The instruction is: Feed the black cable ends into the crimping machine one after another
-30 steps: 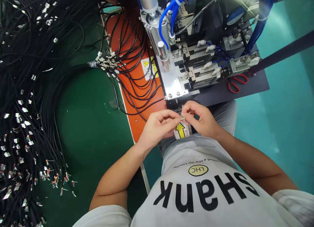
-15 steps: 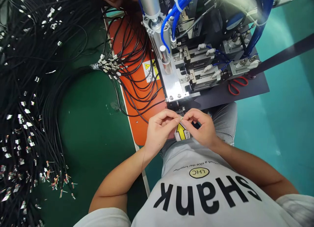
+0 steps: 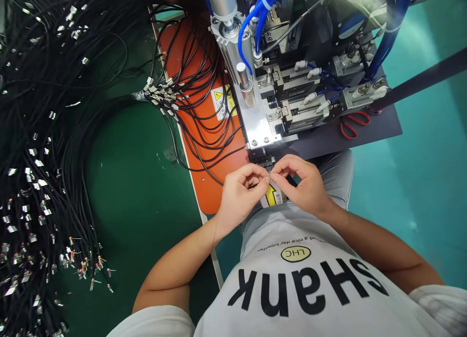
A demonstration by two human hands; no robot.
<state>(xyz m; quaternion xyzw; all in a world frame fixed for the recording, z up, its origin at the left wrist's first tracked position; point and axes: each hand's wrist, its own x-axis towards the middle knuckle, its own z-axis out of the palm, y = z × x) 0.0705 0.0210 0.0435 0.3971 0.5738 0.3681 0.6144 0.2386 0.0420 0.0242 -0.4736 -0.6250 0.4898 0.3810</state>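
My left hand (image 3: 239,193) and my right hand (image 3: 304,186) meet fingertip to fingertip just below the front of a metal machine (image 3: 262,118). Both pinch a thin wire end (image 3: 269,177) between thumb and forefinger, close to the machine's small black slot (image 3: 263,159). A yellow arrow sticker (image 3: 272,196) shows under the fingers. What exactly sits at the wire's tip is too small to tell.
Black cables (image 3: 197,94) with metal ends loop over an orange plate (image 3: 204,181) left of the machine. A large heap of black cables (image 3: 40,147) covers the green table (image 3: 134,191) at left. Red-handled scissors (image 3: 353,123) lie on the dark base at right. Blue hoses (image 3: 255,16) run above.
Both hands have crept a little upward with the pinched wire end, closer to the machine's black slot. The grip is the same.
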